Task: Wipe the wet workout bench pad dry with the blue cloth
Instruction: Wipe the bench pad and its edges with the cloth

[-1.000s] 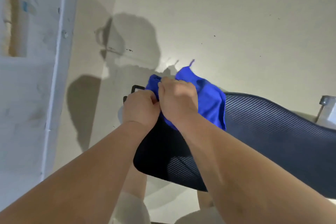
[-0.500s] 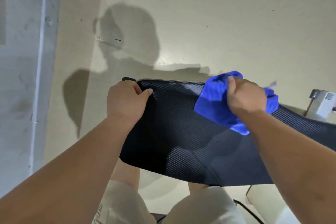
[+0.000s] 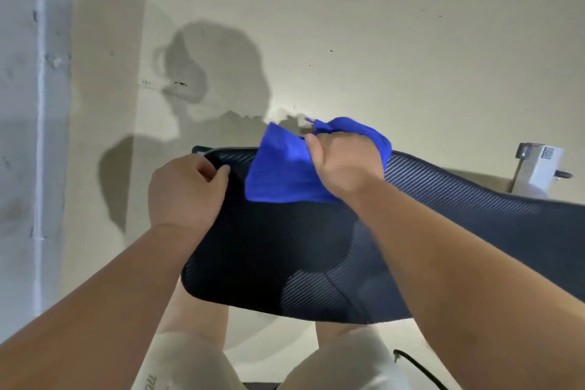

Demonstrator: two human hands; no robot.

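Observation:
The black textured bench pad (image 3: 285,260) stretches from the middle of the view out to the right edge. My right hand (image 3: 346,165) is bunched on the blue cloth (image 3: 278,174) and presses it onto the pad's far edge, near the left end. My left hand (image 3: 185,196) grips the pad's left end, thumb on top and fingers curled around the rim. My forearms cover part of the pad's near side.
Pale floor (image 3: 348,41) lies beyond the pad, with my shadow on it. A white wall with a pipe (image 3: 41,136) runs down the left. A white metal bench part (image 3: 541,168) stands at the right. My legs in light shorts (image 3: 190,358) are below the pad.
My right hand has swept the blue cloth leftwards along the pad's far edge, back towards my left hand. A second ago both hands held the cloth together at the left end.

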